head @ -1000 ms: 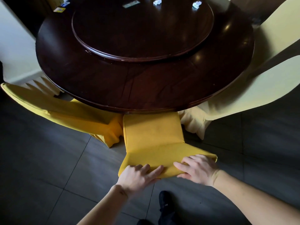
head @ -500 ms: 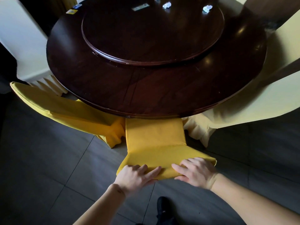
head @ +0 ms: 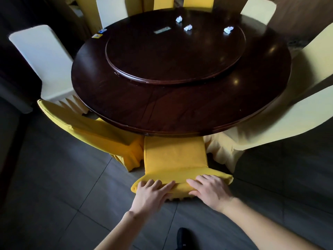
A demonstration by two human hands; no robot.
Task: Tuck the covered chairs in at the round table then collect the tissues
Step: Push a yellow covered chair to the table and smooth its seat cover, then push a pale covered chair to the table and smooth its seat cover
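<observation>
Far left there's a cream chair (head: 40,58) pulled close to the round table (head: 180,109), its back upright and facing the table. Just near of it sits a yellow side chair (head: 86,130), back leaning out to the left, seat partly under the table edge.

Front and centre is the yellow chair (head: 175,156) being handled. Its seat runs straight toward the table, front end tucked under the near rim, and its back's top edge stretches left to right across the near side. The left hand (head: 152,194) lies on the left part of that top edge, fingers spread fairly flat over the cloth, thumb angled toward the middle. The right hand (head: 210,190) rests on the right part the same way, fingers loosely fanned and draped over the edge. Neither one is really clenched, more pressing than grabbing. A dark shoe (head: 182,238) pokes in at the near edge on the grey tile floor (head: 54,204).

On the table, the lazy Susan (head: 175,51) carries three crumpled tissues at its far side: one (head: 179,19), one (head: 188,27), one (head: 228,29), well apart from the hands. Right of the table, two pale chairs (head: 281,123) lean away to the right.
</observation>
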